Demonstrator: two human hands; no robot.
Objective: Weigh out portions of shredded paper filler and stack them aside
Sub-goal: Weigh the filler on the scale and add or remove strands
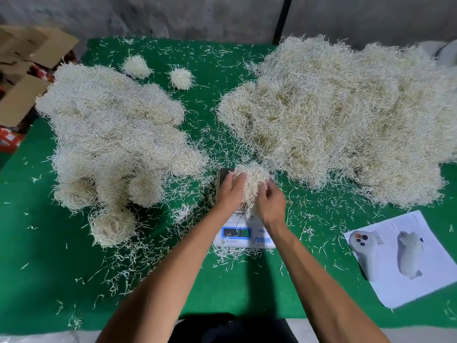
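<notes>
the left hand [231, 191] and right hand [269, 203] cup a paper clump [252, 181] between them on the scale [243, 233] (fingers curled round it). the weighed pile [116, 142] lies left of the left hand, the nearer one.

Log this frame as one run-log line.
stage: weighing | left hand: cupping portion | right hand: cupping portion | portion: on scale | weighed stack: left | bulk pile: right

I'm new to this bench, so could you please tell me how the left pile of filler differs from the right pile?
The left pile is made of separate rounded clumps; the right pile is one loose, tangled mass. The left pile is smaller, the right pile much larger. The left pile looks whiter, the right pile more yellowish. Both are shredded paper on the green mat.
</notes>
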